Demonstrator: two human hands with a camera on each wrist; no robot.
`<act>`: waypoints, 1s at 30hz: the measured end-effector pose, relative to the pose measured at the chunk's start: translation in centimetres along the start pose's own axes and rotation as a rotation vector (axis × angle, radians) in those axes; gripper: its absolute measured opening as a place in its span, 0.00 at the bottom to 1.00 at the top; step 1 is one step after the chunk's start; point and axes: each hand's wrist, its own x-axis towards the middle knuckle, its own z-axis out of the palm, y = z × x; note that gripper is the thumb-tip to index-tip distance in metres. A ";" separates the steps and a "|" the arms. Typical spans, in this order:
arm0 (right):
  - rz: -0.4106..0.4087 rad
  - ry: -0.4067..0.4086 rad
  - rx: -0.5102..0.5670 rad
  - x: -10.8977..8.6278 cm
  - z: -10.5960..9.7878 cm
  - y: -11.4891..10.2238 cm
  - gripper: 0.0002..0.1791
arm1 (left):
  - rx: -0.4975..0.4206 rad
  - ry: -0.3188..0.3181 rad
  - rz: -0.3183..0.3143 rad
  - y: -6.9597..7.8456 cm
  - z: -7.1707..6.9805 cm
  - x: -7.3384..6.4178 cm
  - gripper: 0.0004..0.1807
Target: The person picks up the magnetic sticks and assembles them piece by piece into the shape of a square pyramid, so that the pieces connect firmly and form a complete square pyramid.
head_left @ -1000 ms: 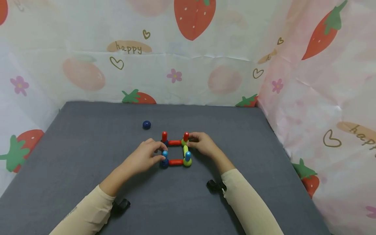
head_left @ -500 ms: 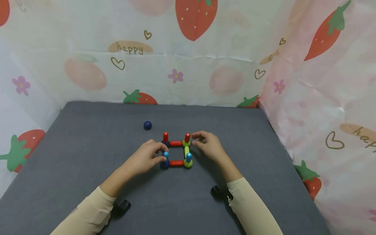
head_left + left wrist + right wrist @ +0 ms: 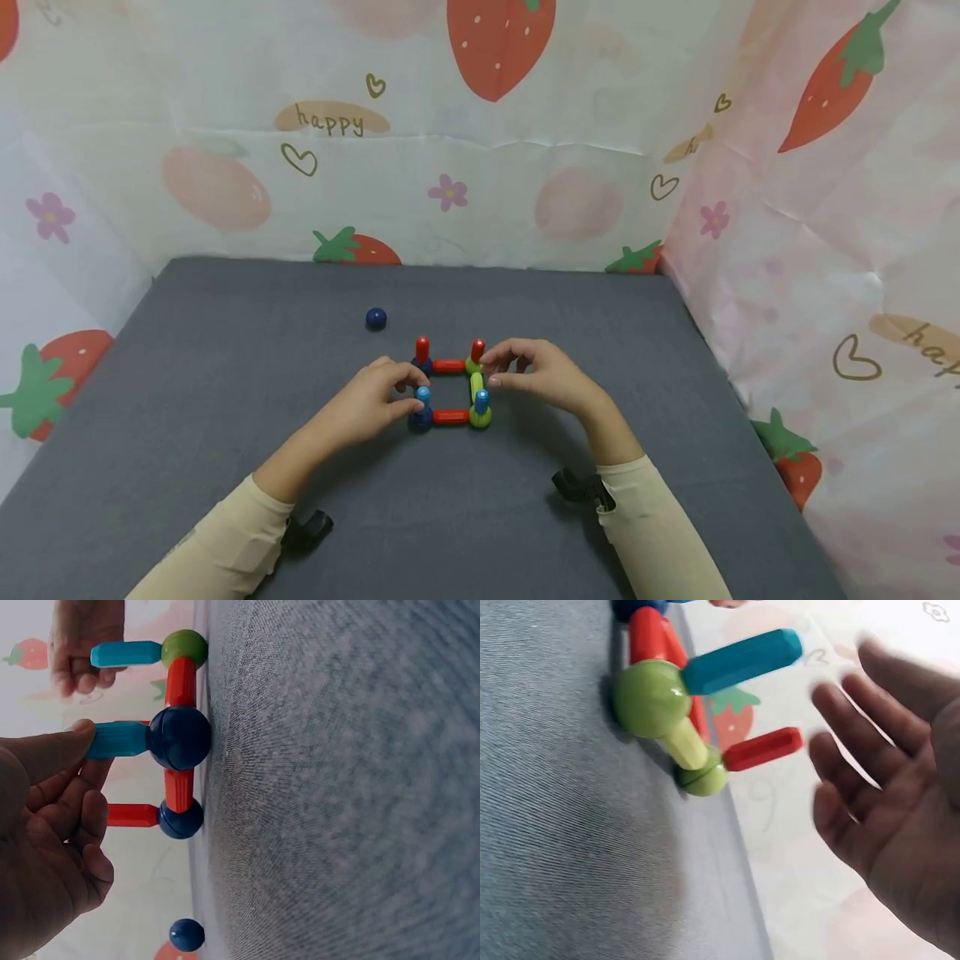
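Note:
A frame of rods and balls lies on the grey cloth. Navy balls (image 3: 180,738) form its left corners and green balls (image 3: 652,699) its right corners. Red rods (image 3: 450,416) run along front and back; a yellow-green rod (image 3: 684,744) joins the green balls. Red rods (image 3: 423,348) stand upright at the back corners. My left hand (image 3: 372,396) pinches the front-left upright blue rod (image 3: 120,740) between thumb and fingers. My right hand (image 3: 543,375) hovers at the right side, fingers loosely bent, holding nothing. Another blue rod (image 3: 742,661) stands at front right, apart from it.
A loose navy ball (image 3: 376,318) sits behind the frame, to the left. The grey cloth (image 3: 225,350) covers the table up to the strawberry-print curtain (image 3: 495,183). Black wrist cameras (image 3: 309,530) hang below both sleeves.
My right hand has let go near the back-right green ball, drawn off to the right, then come back closer with its wrist swung outward. My left hand keeps its pinch.

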 end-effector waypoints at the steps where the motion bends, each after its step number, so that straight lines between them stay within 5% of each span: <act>1: -0.005 -0.048 0.011 -0.1 -0.1 -0.1 0.18 | -0.006 -0.002 -0.006 0.0 0.0 0.0 0.10; 5: 0.020 -0.187 0.037 -0.1 -0.1 0.1 0.19 | -0.040 -0.014 -0.032 -0.2 0.0 0.1 0.10; 10: 0.040 -0.250 0.040 0.2 0.4 0.8 0.18 | -0.088 -0.028 -0.067 -0.7 0.2 0.3 0.09; 30: 0.055 -0.141 -0.010 1.0 2.4 1.9 0.12 | -0.145 -0.030 -0.107 -1.2 1.1 0.6 0.10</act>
